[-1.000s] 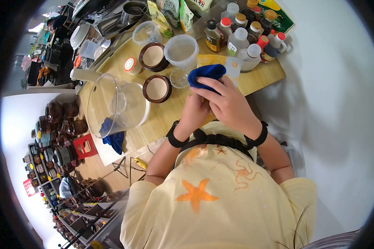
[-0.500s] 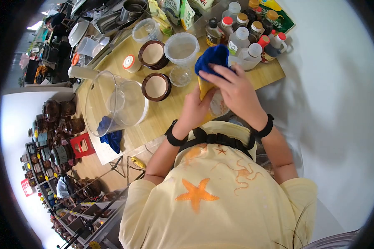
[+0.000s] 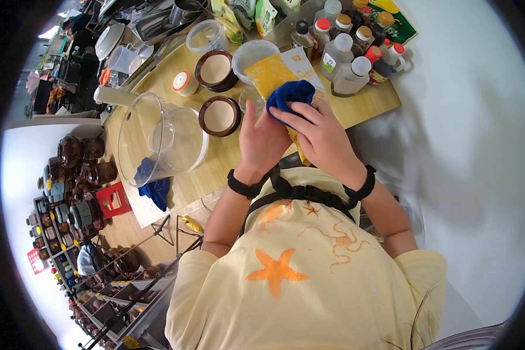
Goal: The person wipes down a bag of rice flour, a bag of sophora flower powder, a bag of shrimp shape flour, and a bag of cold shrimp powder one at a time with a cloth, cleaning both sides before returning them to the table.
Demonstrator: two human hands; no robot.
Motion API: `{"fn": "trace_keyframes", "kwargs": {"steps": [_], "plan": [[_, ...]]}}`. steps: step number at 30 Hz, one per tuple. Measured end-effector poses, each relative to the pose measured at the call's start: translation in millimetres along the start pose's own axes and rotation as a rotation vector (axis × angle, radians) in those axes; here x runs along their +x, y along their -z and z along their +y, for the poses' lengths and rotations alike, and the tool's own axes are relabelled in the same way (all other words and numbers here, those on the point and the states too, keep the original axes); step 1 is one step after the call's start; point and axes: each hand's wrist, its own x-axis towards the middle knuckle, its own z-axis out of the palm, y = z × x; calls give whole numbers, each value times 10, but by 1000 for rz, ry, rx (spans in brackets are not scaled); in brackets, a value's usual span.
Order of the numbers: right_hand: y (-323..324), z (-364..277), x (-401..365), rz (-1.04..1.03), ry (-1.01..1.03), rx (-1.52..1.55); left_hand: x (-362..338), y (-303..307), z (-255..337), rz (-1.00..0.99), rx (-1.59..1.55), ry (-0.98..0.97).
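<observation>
My right hand presses a bunched dark blue cloth against a yellow-and-white packet, fingers wrapped over the cloth. The packet lies slantwise, its white printed end pointing toward the bottles and its yellow lower end showing between my hands. Beside it is my left hand, palm up with the thumb stretched away. Its fingertips disappear at the packet's edge and under the cloth, so their contact is partly hidden. Behind the packet, a clear glass bowl and a round plastic tub are partly covered.
Several sauce bottles crowd the table's right end. Left of my hands stand brown-rimmed bowls, a small lidded tub and a large clear container. A second blue cloth hangs at the table edge. A white wall rises on the right.
The packet has turned so its broad printed face shows toward the bottles. My left hand's fingers have opened from their grip, and the blue cloth has come lower with my right hand.
</observation>
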Motion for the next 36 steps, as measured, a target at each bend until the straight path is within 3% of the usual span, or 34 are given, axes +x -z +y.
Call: {"fn": "trace_keyframes", "kwargs": {"steps": [8,11,14,25,31,34,36], "plan": [[15,-13,-315,-115,135,-251,36,101,-43,88,-12,-40],[22,-19,-353,-135,174,-260,51,303,-113,281,159,110],[48,-38,-361,-144,176,-274,83,385,-146,285,106,132],[202,149,-523,-120,200,-306,80,152,-134,155,18,-62],[388,454,-583,-30,-2,-425,54,235,4,134,-38,-166],[364,714,-611,190,-305,-129,-14,199,128,218,9,-201],[364,749,-576,253,-534,415,-55,177,175,261,74,-180]]}}
